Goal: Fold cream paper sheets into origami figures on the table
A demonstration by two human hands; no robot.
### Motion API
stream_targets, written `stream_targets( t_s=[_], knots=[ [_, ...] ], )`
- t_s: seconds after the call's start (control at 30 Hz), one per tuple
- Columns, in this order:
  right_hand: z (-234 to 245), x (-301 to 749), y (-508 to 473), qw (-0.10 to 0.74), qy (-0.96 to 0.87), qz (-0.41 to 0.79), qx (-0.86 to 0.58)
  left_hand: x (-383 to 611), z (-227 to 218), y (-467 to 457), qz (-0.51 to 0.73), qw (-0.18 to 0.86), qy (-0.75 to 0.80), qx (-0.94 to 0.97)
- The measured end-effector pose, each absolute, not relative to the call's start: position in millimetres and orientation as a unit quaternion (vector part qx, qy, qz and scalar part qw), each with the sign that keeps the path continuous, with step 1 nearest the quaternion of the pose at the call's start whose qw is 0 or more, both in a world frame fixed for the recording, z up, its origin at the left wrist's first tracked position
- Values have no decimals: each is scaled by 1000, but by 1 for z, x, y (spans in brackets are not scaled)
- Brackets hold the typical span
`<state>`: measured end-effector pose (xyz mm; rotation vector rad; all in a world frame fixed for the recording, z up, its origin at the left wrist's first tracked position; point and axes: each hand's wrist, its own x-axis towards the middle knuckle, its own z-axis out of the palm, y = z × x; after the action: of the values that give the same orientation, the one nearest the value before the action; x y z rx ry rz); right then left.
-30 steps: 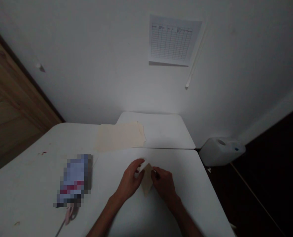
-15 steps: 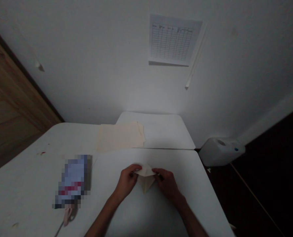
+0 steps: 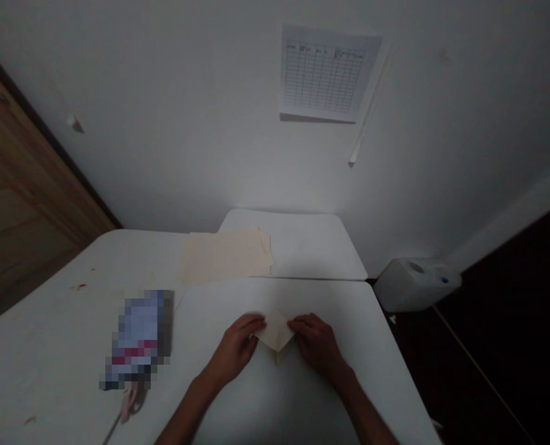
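Between my two hands is a small folded sheet of cream paper [image 3: 276, 332], diamond-shaped, with a flap coming down toward me over a lower point. My left hand [image 3: 238, 343] pinches its left corner, fingers on top and the thumb underneath or behind. The right corner is gripped by my right hand [image 3: 318, 342] in the same way, fingertips resting on the paper. Both hands are low over the white table [image 3: 266, 405]. The underside of the folded paper is partly hidden.
Flat cream sheets [image 3: 226, 256] lie at the back of the table. On the left is a blurred-out blue item [image 3: 138, 337] with pink-handled scissors [image 3: 128, 403] beside it. A white plastic container [image 3: 414, 285] stands off the right side. A printed chart [image 3: 325, 77] hangs on the wall.
The paper's upper flap has come down toward me, covering more of the lower point. My fingers have shifted slightly at both corners.
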<state>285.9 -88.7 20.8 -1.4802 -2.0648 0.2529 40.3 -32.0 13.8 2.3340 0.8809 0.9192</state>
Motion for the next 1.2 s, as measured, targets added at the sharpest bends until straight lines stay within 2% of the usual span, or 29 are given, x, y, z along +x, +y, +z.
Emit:
stream_targets(
  t_s=[0.23,0.53,1.2],
  knots=[
    [22,290,-94,255,-805,75,-531,35,11,-37,267,129,297,908],
    [22,291,-100,251,-801,76,-538,32,7,-43,224,57,308,923],
    [21,276,-89,285,-769,60,-569,43,19,-54,254,81,348,899]
  ],
)
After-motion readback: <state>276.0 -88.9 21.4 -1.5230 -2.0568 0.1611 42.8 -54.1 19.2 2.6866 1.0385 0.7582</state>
